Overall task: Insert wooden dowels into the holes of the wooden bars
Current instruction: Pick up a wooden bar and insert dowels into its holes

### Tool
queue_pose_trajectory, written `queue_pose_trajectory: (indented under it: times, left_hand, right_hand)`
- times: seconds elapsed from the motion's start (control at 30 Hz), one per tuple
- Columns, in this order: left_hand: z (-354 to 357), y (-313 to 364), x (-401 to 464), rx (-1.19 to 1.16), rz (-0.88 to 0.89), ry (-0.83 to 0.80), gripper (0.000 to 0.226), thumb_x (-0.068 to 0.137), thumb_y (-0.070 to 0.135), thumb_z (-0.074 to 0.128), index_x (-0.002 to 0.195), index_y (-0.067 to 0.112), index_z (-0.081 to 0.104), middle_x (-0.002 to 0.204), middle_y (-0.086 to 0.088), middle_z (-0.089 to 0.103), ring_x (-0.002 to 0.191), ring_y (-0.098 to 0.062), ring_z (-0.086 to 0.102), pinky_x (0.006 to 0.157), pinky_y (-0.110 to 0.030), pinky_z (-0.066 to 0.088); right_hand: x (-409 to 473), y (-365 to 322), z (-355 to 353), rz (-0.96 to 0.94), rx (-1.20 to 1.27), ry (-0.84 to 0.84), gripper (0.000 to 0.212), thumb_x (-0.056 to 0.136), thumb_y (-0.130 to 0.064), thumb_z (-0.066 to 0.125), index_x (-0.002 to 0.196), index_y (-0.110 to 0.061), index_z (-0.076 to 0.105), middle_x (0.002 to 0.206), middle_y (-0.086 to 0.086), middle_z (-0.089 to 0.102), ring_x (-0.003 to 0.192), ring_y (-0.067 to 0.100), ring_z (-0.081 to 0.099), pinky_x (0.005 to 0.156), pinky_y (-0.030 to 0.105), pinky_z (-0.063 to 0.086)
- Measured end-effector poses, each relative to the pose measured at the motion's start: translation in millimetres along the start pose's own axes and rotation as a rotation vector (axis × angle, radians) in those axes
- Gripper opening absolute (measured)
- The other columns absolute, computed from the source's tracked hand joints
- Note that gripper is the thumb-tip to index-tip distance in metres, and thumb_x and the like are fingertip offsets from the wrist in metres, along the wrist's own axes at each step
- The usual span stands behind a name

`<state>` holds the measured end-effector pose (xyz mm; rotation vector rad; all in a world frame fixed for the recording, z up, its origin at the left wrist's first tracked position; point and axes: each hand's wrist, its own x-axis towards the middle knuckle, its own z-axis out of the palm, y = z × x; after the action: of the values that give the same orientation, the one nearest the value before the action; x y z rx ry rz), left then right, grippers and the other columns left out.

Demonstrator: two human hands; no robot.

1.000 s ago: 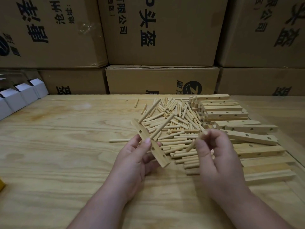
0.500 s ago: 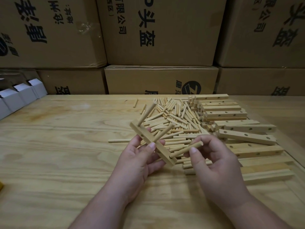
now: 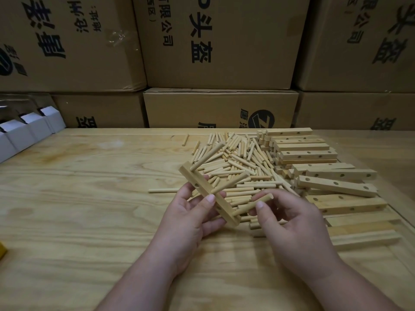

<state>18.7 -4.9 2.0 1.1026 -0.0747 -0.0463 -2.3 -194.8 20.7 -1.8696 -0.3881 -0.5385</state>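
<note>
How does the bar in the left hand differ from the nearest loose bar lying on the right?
The held bar is tilted above the table in the left hand; the loose bar lies on the stack. The held bar carries dowels, with a third entering; the loose bar's holes are empty. Both are pale wood with a row of holes.

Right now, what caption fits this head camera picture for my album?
Left hand holds a wooden bar while right hand pushes a third dowel in.

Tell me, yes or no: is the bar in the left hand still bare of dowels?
No: the bar gripped by the left hand already has two dowels standing in it, and the right hand holds a third dowel at its lower end.
</note>
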Motion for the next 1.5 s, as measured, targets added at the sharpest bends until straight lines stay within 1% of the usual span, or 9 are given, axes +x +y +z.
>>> queue_pose_trajectory:
  times: [0.2, 0.37, 0.53, 0.63, 0.73, 1.13, 1.27, 1.37, 1.5]
  left_hand:
    - [-0.6, -0.2, -1.3, 0.016, 0.021, 0.007, 0.054, 0.08, 0.018, 0.069, 0.131, 0.026, 0.055, 0.113, -0.015, 0.075, 0.105, -0.033, 0.073, 0.068, -0.035, 0.061]
    - [-1.6, -0.1, -2.0, 0.046, 0.032, 0.008, 0.055, 0.08, 0.018, 0.071, 0.132, 0.025, 0.055, 0.111, -0.015, 0.076, 0.101, -0.03, 0.075, 0.065, -0.034, 0.061]
    - [0.2, 0.1, -1.4, 0.012, 0.025, -0.003, 0.055, 0.08, 0.018, 0.071, 0.131, 0.025, 0.053, 0.113, -0.016, 0.075, 0.104, -0.032, 0.074, 0.07, -0.037, 0.061]
    - [0.0, 2.2, -0.5, -0.037, 0.035, 0.01, 0.053, 0.082, 0.018, 0.069, 0.132, 0.021, 0.051, 0.115, -0.016, 0.075, 0.104, -0.034, 0.073, 0.073, -0.036, 0.061]
    - [1.1, 3.7, -0.2, -0.098, 0.044, 0.023, 0.052, 0.083, 0.016, 0.068, 0.131, 0.019, 0.049, 0.116, -0.016, 0.075, 0.103, -0.035, 0.074, 0.071, -0.035, 0.061]
    - [4.9, 4.5, 2.6, -0.201, -0.031, 0.053, 0.055, 0.082, 0.017, 0.067, 0.134, 0.02, 0.049, 0.117, -0.018, 0.074, 0.106, -0.038, 0.072, 0.074, -0.039, 0.062]
    - [3.5, 5.0, 5.5, -0.202, -0.139, 0.058, 0.049, 0.077, 0.02, 0.068, 0.125, 0.015, 0.06, 0.105, -0.019, 0.076, 0.089, -0.035, 0.075, 0.066, -0.04, 0.062]
    - [3.6, 6.9, 6.8, -0.185, -0.169, 0.007, 0.044, 0.071, 0.021, 0.067, 0.113, 0.007, 0.064, 0.091, -0.017, 0.076, 0.071, -0.029, 0.073, 0.059, -0.036, 0.06]
    - [-1.9, 11.9, 5.8, -0.112, -0.142, -0.118, 0.041, 0.071, 0.021, 0.066, 0.108, 0.002, 0.063, 0.079, -0.016, 0.072, 0.057, -0.026, 0.067, 0.055, -0.032, 0.055]
  right_hand:
    - [3.9, 0.4, -2.9, 0.089, 0.054, -0.041, 0.013, 0.088, -0.015, 0.07, 0.08, -0.025, 0.073, 0.073, -0.001, 0.073, 0.066, 0.015, 0.068, 0.059, 0.029, 0.056]
    - [6.0, 7.2, -4.0, 0.149, 0.12, -0.044, 0.016, 0.09, -0.011, 0.07, 0.079, -0.022, 0.072, 0.071, -0.001, 0.073, 0.063, 0.009, 0.068, 0.055, 0.017, 0.052]
    - [5.3, 10.4, 0.1, 0.165, 0.152, 0.003, 0.003, 0.085, -0.028, 0.073, 0.085, -0.031, 0.073, 0.077, -0.004, 0.074, 0.071, 0.01, 0.069, 0.063, 0.02, 0.055]
    - [3.8, 12.9, 2.7, 0.204, 0.196, 0.058, 0.028, 0.072, -0.041, 0.076, 0.094, -0.027, 0.069, 0.089, -0.006, 0.075, 0.077, 0.016, 0.069, 0.066, 0.026, 0.058]
    - [2.7, 12.7, 4.4, 0.21, 0.066, -0.015, 0.023, 0.074, -0.033, 0.084, 0.093, -0.032, 0.072, 0.081, -0.003, 0.073, 0.066, 0.021, 0.066, 0.061, 0.036, 0.058]
    - [30.1, 9.6, 19.7, 0.22, -0.01, -0.032, 0.015, 0.074, -0.014, 0.087, 0.073, -0.027, 0.079, 0.081, -0.024, 0.074, 0.078, -0.009, 0.069, 0.067, 0.006, 0.05]
    - [83.8, 8.5, 39.4, 0.212, -0.091, -0.115, 0.011, 0.078, -0.025, 0.084, 0.074, -0.031, 0.077, 0.081, -0.033, 0.07, 0.079, -0.017, 0.062, 0.061, 0.005, 0.045]
    - [133.2, 11.6, 64.4, 0.222, -0.176, -0.188, 0.006, 0.081, -0.034, 0.081, 0.078, -0.033, 0.076, 0.083, -0.036, 0.067, 0.078, -0.016, 0.06, 0.064, 0.017, 0.045]
    - [188.2, 23.9, 106.5, 0.217, -0.254, -0.22, 0.007, 0.084, -0.038, 0.078, 0.084, -0.031, 0.077, 0.08, -0.022, 0.07, 0.077, -0.004, 0.062, 0.062, 0.017, 0.042]
